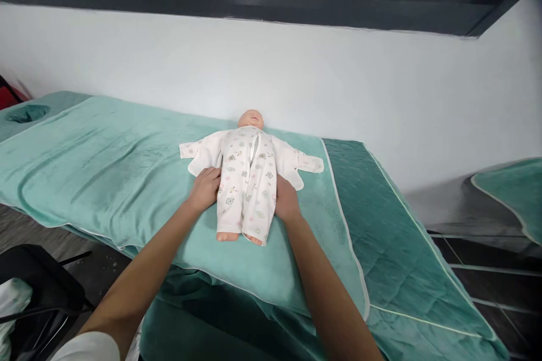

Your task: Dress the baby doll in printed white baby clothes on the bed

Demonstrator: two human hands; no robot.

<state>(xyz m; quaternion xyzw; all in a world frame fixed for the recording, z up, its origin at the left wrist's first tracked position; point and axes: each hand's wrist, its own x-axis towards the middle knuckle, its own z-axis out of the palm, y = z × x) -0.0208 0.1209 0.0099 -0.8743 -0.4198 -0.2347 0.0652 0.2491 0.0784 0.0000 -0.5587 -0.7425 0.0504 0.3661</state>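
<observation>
Right now the doll (251, 119) lies face up between my hands, dressed in a white printed outfit (245, 175). My left hand (205, 188) touches one side of the legs, my right hand (287, 198) the other; with fingertips hidden, I can't tell whether either one grips the cloth. Beyond my hands are the head and the outspread sleeves (311, 162); nearer me, bare feet (227, 236) poke out. Under everything is a green blanket (127, 169), and well off my left hand, a chair (40, 279).
</observation>
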